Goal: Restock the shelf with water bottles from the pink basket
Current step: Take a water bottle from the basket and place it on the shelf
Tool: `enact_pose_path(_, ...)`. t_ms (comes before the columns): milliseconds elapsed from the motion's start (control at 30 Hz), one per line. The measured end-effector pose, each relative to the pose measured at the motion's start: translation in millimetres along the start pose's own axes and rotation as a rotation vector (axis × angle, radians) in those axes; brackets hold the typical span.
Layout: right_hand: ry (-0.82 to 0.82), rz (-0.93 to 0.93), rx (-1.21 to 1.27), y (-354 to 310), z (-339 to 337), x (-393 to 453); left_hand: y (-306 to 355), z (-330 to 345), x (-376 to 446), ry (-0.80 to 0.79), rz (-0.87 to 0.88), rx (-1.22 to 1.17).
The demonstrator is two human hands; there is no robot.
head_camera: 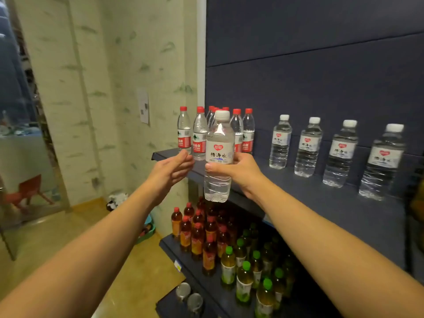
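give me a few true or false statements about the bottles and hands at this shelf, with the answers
1. The right hand grips a white-capped water bottle. True.
2. The left hand holds a red-capped bottle. False: it is open beside the held bottle and holds nothing.
3. Four white-capped bottles stand in a row on the upper shelf. True.
4. The red-capped water bottles stand at the shelf's right end. False: they cluster at its left end.
5. The green-capped bottles are on a lower shelf. True.
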State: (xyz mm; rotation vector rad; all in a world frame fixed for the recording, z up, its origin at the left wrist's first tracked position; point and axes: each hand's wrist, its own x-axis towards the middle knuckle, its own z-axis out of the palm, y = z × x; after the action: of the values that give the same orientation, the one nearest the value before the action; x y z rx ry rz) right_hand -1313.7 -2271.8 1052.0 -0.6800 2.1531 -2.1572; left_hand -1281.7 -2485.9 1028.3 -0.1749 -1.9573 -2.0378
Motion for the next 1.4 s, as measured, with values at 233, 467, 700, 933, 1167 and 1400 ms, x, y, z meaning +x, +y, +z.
enact_pose_path(233,0.186,-0.021,-0.085,-13.9,-76.0,10.3,1.8,28.7,19.2,-0.076,0.018,-0.004)
enact_pose_path(467,0.314,0.000,-0.155,-6.4,-132.5,36.2,-2.1,31.5,27.3,-0.112,0.013,0.030)
enact_pose_path(700,0.416,0.012,-0.144,6.9,-167.6,76.8,-11.4,21.4,31.8,-0.109,-0.002,0.066)
enact_pose_path(933,0.477,0.053,-0.147,29.0,-175.2,117.9,-18.8,21.0,39.5,-0.098,-0.005,0.083)
enact_pose_path(1167,0.491,0.077,-0.176,49.9,-171.8,142.3,-30.5,22.2,38.5,-0.090,-0.046,0.048)
enact_pose_path(1400,0.479,0.107,-0.179,59.7,-165.4,154.2,-37.6,18.9,36.4,-0.060,-0.069,0.053)
